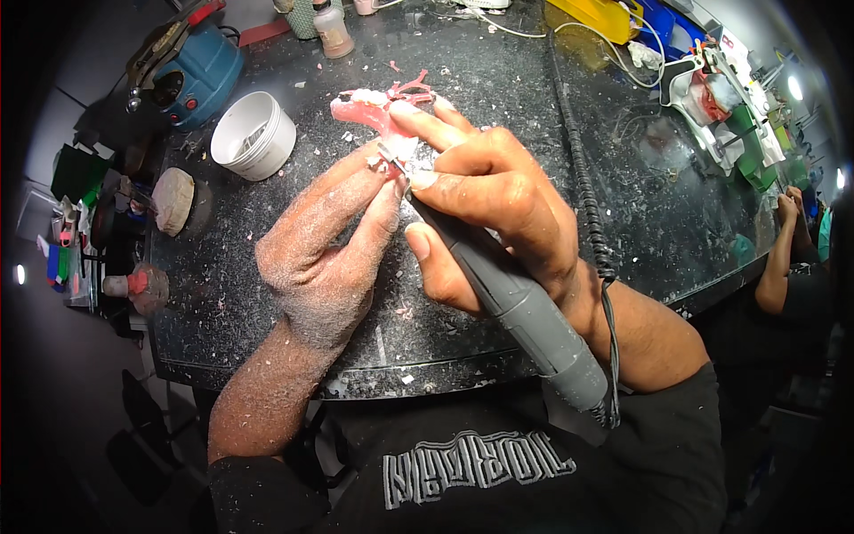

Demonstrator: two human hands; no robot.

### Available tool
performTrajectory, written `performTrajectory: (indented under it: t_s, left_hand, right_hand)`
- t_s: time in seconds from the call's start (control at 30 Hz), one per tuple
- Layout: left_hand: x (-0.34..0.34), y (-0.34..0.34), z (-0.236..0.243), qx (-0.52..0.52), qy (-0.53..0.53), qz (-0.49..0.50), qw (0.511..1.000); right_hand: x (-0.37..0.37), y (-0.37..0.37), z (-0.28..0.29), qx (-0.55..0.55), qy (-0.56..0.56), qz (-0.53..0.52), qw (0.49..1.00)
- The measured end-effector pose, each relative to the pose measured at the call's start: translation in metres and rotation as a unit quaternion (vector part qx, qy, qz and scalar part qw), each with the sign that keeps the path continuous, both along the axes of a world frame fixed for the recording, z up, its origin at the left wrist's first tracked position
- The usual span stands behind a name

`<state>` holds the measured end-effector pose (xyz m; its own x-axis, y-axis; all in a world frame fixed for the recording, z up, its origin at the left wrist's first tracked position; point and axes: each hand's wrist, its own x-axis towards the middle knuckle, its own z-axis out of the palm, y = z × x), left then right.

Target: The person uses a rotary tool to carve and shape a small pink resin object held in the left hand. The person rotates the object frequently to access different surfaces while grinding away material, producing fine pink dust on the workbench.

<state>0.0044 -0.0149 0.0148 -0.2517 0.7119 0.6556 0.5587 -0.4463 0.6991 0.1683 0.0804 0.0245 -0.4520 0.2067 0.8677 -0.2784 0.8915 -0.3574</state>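
Observation:
A pink denture-like piece (360, 113) with thin pink branching strands at its far side is held above the dark worktop, near the middle. My left hand (325, 227), coated in pale dust, pinches its near end. My right hand (507, 191) is closed round a grey rotary handpiece (529, 316), held like a pen. The handpiece's tip meets the near end of the pink piece by my left fingertips; whether it touches is hard to tell. Right fingertips also rest against the pink piece. My fingers cover much of it.
White shavings litter the dark worktop (427, 351). A white tub (253, 138) and blue machine (200, 84) stand left, a bottle (334, 31) at the back. The coiled cord (578, 169) runs along the right. Another person's arm (777, 258) shows at far right.

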Motion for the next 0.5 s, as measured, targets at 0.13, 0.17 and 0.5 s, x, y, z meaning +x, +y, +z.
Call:
performTrajectory:
  t_s: [0.13, 0.17, 0.5]
  left_hand:
    - [-0.0006, 0.0008, -0.0017, 0.003, -0.002, -0.001, 1.0]
    - [-0.0002, 0.001, -0.0013, 0.002, 0.006, 0.004, 1.0]
    - [-0.0012, 0.0016, -0.0019, 0.003, -0.004, -0.008, 1.0]
  right_hand:
    - [-0.0002, -0.0004, 0.0014, 0.003, -0.001, 0.001, 1.0]
    - [-0.0001, -0.0001, 0.0009, 0.002, -0.001, 0.001, 1.0]
    - [0.0008, -0.0002, 0.0006, 0.004, -0.008, 0.005, 1.0]
